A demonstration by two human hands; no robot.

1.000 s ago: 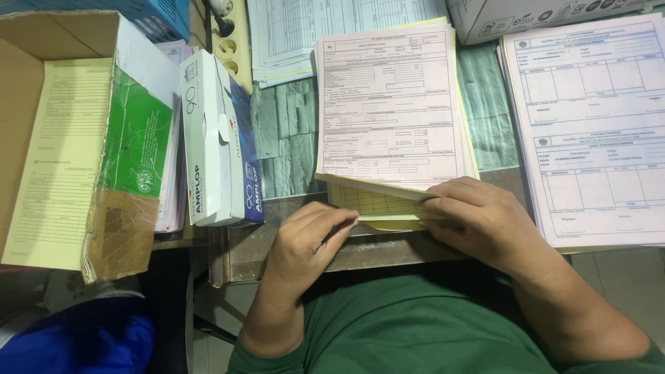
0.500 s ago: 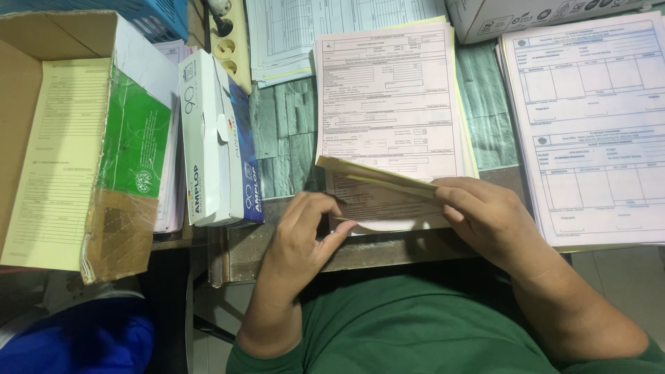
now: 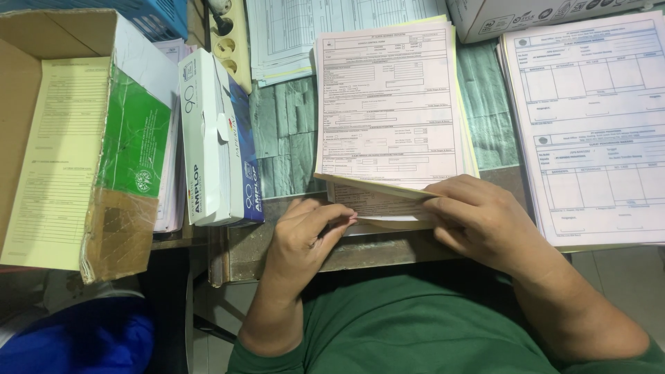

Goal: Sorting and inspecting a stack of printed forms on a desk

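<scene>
A stack of printed forms (image 3: 388,104), pink on top with yellow sheets under it, lies on the desk in front of me. My right hand (image 3: 478,218) lifts the near edge of the top sheets with thumb and fingers. My left hand (image 3: 305,239) pinches the near left corner of a lower sheet (image 3: 374,205) in the same stack. The lifted edge is bent up a little, showing print on the sheet below.
A second stack of white forms (image 3: 589,131) lies to the right. A white and blue envelope box (image 3: 218,138) stands left of the stack. Further left, an open cardboard box (image 3: 62,145) holds yellow forms. A power strip (image 3: 232,41) and more papers lie behind.
The lifted sheets came down lower than half a second ago. My left fingers closed onto the corner of a lower sheet; my right hand moved slightly left along the edge.
</scene>
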